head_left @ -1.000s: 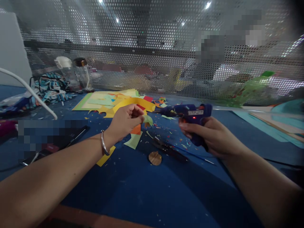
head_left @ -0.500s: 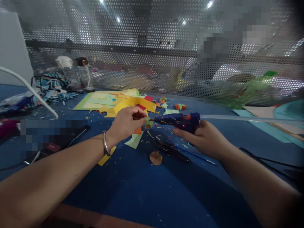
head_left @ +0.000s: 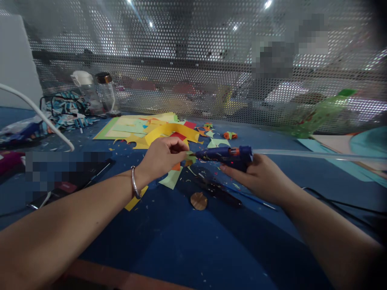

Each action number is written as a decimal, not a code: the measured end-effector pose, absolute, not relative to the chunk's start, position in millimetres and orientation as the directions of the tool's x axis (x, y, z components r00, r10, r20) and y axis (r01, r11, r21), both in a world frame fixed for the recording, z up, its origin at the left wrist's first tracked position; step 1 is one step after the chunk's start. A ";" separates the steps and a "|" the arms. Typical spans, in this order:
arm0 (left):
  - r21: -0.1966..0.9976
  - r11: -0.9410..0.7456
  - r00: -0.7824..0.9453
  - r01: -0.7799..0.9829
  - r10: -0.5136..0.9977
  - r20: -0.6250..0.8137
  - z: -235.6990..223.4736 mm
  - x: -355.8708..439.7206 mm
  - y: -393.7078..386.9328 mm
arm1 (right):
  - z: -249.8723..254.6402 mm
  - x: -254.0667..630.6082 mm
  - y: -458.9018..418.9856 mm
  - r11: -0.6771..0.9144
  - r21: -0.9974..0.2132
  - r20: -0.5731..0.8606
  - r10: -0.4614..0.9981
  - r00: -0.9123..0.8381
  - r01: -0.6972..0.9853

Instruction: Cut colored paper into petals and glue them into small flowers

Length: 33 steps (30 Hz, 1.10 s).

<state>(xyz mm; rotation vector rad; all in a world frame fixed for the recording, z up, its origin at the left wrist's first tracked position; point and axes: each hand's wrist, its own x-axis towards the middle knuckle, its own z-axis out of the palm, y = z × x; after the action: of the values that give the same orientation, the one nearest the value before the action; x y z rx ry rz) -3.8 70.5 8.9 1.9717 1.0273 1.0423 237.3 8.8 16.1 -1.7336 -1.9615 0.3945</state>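
Blue table (head_left: 169,237) bears colored papers (head_left: 130,128), a brown disc (head_left: 198,201).

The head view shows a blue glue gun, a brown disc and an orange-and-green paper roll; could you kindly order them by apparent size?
1. Blue glue gun, clearly largest, though the right hand covers part.
2. Brown disc.
3. Orange-and-green paper roll.

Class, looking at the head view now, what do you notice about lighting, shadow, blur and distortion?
Head view: small lights glare through the perforated screen; a broad shadow slants over the blue table; the scene behind the screen is indistinct; forearms look stretched toward the lower corners; blocky pixels mask patches at left and upper right.
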 end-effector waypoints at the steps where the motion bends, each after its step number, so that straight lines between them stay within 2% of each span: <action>1: 0.822 -0.463 0.368 0.331 0.866 0.339 8.6 -3.9 70.6 | 16.3 237.1 8.5 0.161 -0.520 0.175 0.981 -0.081 0.839; 7: 0.821 -0.466 0.380 0.330 0.862 0.336 5.9 -4.7 71.9 | 15.1 236.6 9.0 0.200 -0.551 0.181 0.976 -0.118 0.810; 13: 0.829 -0.446 0.382 0.338 0.870 0.312 5.3 -4.6 72.6 | 14.6 237.3 9.9 0.246 -0.485 0.225 0.962 -0.153 0.839; 33: 0.820 -0.443 0.376 0.363 0.875 0.306 6.3 -4.4 71.2 | 16.4 238.5 9.2 0.257 -0.485 0.226 0.960 -0.165 0.836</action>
<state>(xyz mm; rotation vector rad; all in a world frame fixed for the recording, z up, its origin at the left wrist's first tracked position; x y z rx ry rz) -4.4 71.2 6.3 1.9795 1.0633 0.9959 238.5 9.2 16.4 -1.6249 -2.0513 0.3402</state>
